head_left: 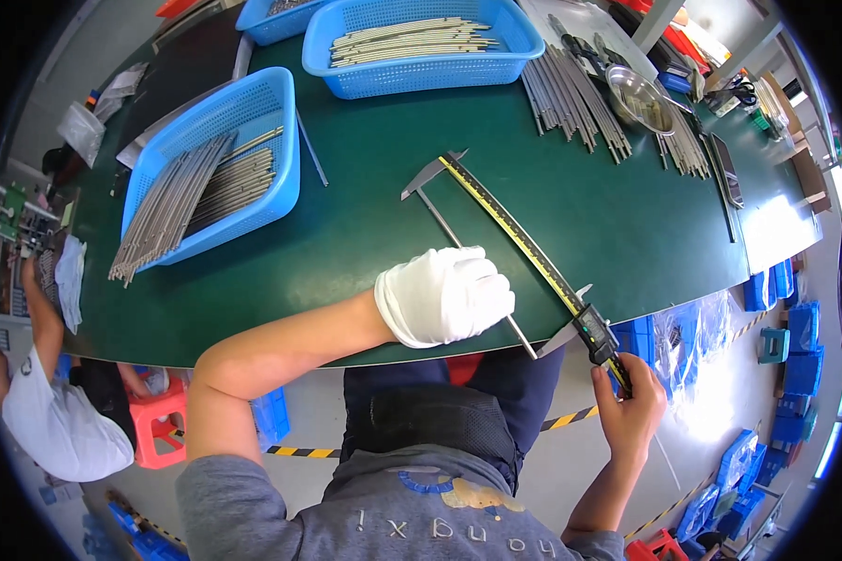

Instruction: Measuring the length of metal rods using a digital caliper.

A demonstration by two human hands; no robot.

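My left hand (446,296), in a white glove, is closed around a thin metal rod (440,218) over the front edge of the green table. The rod slants from the far left to the near right and pokes out on both sides of the fist. A digital caliper (515,229) with a yellow scale lies alongside it. One jaw is at the rod's far end, the other at its near end; whether both touch is too small to tell. My bare right hand (631,402) grips the caliper at its near end, just below the display.
A blue basket (295,140) of grey rods stands at the left, and another blue basket (421,75) of paler rods at the back. Loose rods (571,98), a metal bowl (640,99) and a phone (726,168) lie at the right. A co-worker (56,411) sits at the far left.
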